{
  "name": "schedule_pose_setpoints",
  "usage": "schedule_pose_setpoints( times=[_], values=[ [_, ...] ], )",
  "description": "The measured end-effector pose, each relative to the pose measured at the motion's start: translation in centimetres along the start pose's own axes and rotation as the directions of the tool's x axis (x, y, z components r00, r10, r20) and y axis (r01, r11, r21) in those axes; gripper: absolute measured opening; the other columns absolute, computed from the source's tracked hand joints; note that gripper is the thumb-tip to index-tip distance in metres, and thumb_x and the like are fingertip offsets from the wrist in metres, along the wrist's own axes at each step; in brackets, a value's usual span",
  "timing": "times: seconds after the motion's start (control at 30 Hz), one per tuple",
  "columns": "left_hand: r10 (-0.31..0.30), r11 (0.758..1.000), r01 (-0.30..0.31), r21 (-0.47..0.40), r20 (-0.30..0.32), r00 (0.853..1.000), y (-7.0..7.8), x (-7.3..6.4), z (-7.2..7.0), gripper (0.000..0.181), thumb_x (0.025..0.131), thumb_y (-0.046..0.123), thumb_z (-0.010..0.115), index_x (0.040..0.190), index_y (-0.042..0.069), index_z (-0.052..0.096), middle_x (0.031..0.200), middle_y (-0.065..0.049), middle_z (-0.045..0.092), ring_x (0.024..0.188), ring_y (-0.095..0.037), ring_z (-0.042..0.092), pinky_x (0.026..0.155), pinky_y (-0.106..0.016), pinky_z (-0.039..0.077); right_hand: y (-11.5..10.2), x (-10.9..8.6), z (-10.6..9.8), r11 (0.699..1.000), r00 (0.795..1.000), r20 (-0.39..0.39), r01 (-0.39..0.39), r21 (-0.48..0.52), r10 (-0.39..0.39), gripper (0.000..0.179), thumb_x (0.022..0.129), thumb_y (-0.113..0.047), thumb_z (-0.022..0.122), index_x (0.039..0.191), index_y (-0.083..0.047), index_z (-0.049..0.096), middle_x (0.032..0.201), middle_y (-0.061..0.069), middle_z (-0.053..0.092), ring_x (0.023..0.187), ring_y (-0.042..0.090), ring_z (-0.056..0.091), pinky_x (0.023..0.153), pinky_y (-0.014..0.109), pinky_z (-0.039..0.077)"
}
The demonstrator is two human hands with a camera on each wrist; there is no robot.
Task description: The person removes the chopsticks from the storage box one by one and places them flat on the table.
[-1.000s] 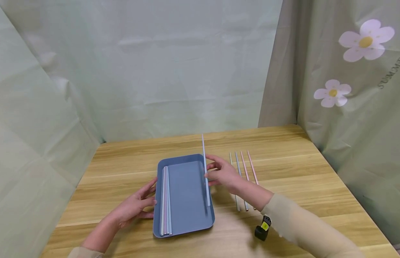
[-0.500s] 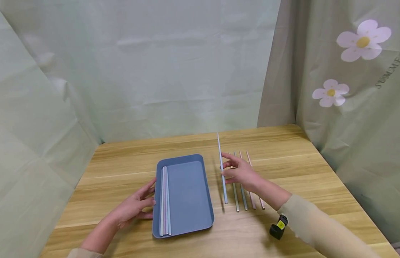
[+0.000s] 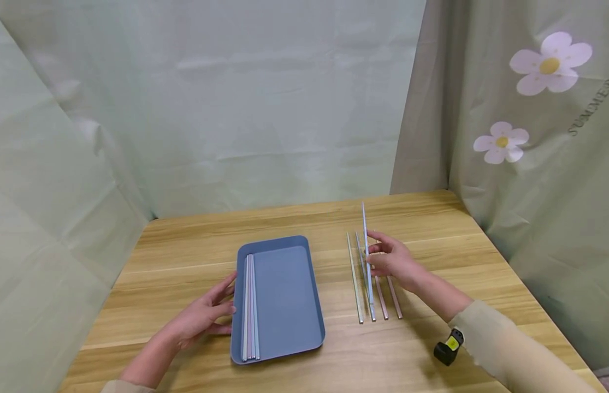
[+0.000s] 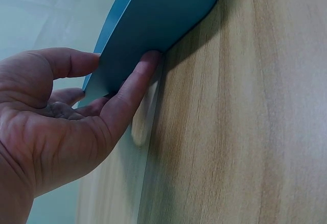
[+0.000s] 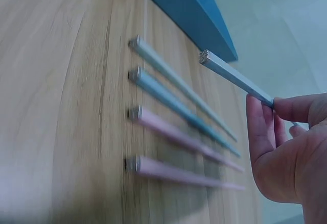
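My right hand (image 3: 395, 265) pinches a pale blue chopstick (image 3: 366, 240) between thumb and fingers. It hangs above a row of several chopsticks on the table: a pale green chopstick (image 5: 179, 81), a blue chopstick (image 5: 179, 106) and pink ones (image 5: 179, 140). In the right wrist view, the held chopstick's patterned silver end is raised off the wood. My left hand (image 3: 201, 316) rests against the left side of a blue-grey tray (image 3: 289, 305), fingertips touching its outer wall (image 4: 148, 20). Several pastel chopsticks (image 3: 252, 305) lie side by side along the tray's left inside edge.
The wooden table (image 3: 186, 256) ends at a pale cloth curtain (image 3: 284, 109) behind and on both sides. A black wrist camera (image 3: 448, 349) with a yellow label hangs under the right forearm.
My right hand has carried the pale blue chopstick rightward from over the tray's right edge to above the row on the table. The left hand stays at the tray.
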State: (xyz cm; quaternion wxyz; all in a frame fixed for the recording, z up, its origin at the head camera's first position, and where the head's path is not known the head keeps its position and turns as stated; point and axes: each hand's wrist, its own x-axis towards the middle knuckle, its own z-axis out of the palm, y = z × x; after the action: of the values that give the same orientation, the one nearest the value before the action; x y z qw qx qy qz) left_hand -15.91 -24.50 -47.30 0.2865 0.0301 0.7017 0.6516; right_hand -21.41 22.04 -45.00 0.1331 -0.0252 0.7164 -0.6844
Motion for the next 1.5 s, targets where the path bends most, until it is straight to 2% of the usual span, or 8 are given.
schedule_pose_setpoints(
  times=[0.3, 0.53, 0.67, 0.83, 1.0, 1.3, 1.5],
  values=[
    [0.011, 1.0, -0.011, 0.0, 0.013, 1.0, 0.2, -0.1, 0.1, 0.086, 0.102, 0.006, 0.058, 0.166, 0.026, 0.005, 0.168, -0.027, 0.003, 0.143, -0.047, 0.033, 0.087, -0.054, 0.057, 0.2, -0.9, -3.2, 0.999, 0.998, -0.065, -0.022, -0.035, 0.02, 0.075, 0.094, 0.006, 0.062, 0.16, -0.004, 0.028, 0.111, 0.012, 0.05, 0.086, 0.017, 0.06, 0.08, 0.042, 0.06],
    [0.009, 1.0, -0.009, 0.003, 0.011, 1.0, 0.1, -0.1, 0.1, 0.087, 0.102, 0.007, 0.059, 0.166, 0.025, 0.004, 0.167, -0.027, 0.002, 0.141, -0.044, 0.037, 0.087, -0.053, 0.057, 0.7, -1.4, -5.2, 0.996, 0.999, -0.043, -0.026, -0.081, 0.023, 0.074, 0.096, 0.007, 0.06, 0.16, 0.0, 0.024, 0.107, 0.013, 0.051, 0.087, 0.017, 0.06, 0.079, 0.04, 0.06],
    [-0.002, 1.0, 0.002, 0.013, -0.003, 1.0, 0.1, -0.1, 0.1, 0.087, 0.101, 0.007, 0.06, 0.166, 0.026, 0.006, 0.168, -0.026, 0.004, 0.14, -0.043, 0.039, 0.087, -0.053, 0.057, 1.2, -1.4, -6.0, 0.992, 0.997, -0.03, -0.077, -0.103, 0.075, 0.071, 0.097, 0.006, 0.06, 0.159, 0.001, 0.027, 0.11, 0.016, 0.054, 0.085, 0.017, 0.062, 0.077, 0.038, 0.06],
    [-0.007, 1.0, 0.007, 0.018, -0.011, 1.0, 0.1, -0.1, 0.1, 0.087, 0.101, 0.007, 0.06, 0.166, 0.026, 0.007, 0.167, -0.026, 0.006, 0.141, -0.043, 0.038, 0.087, -0.053, 0.057, 1.6, -1.4, -6.6, 0.983, 0.99, -0.014, -0.14, -0.117, 0.14, 0.069, 0.098, 0.003, 0.061, 0.159, 0.001, 0.029, 0.118, 0.02, 0.055, 0.09, 0.018, 0.063, 0.077, 0.035, 0.059],
    [-0.005, 1.0, 0.005, 0.016, -0.017, 1.0, 0.0, -0.1, 0.1, 0.087, 0.101, 0.007, 0.061, 0.166, 0.026, 0.008, 0.167, -0.026, 0.006, 0.14, -0.043, 0.039, 0.087, -0.053, 0.057, 2.1, -1.4, -6.8, 0.976, 0.984, -0.033, -0.178, -0.122, 0.176, 0.069, 0.096, 0.003, 0.063, 0.158, 0.001, 0.032, 0.116, 0.018, 0.056, 0.091, 0.018, 0.063, 0.078, 0.035, 0.059],
    [-0.001, 1.0, 0.001, 0.01, -0.018, 1.0, -0.1, -0.1, 0.1, 0.087, 0.1, 0.006, 0.061, 0.166, 0.027, 0.008, 0.167, -0.026, 0.007, 0.141, -0.043, 0.038, 0.087, -0.053, 0.057, 2.9, -1.2, -6.6, 0.97, 0.985, -0.063, -0.17, -0.175, 0.161, 0.066, 0.093, 0.008, 0.063, 0.154, 0.005, 0.037, 0.107, 0.016, 0.058, 0.087, 0.019, 0.063, 0.075, 0.036, 0.06],
    [0.0, 1.0, 0.0, 0.009, -0.013, 1.0, 0.0, -0.1, 0.0, 0.087, 0.1, 0.006, 0.06, 0.166, 0.027, 0.007, 0.167, -0.026, 0.006, 0.14, -0.042, 0.039, 0.086, -0.053, 0.057, 2.7, -1.4, -6.4, 0.951, 0.986, -0.079, -0.162, -0.263, 0.146, 0.064, 0.092, 0.008, 0.065, 0.151, 0.007, 0.04, 0.107, 0.018, 0.059, 0.086, 0.021, 0.062, 0.073, 0.038, 0.059]
  ],
)
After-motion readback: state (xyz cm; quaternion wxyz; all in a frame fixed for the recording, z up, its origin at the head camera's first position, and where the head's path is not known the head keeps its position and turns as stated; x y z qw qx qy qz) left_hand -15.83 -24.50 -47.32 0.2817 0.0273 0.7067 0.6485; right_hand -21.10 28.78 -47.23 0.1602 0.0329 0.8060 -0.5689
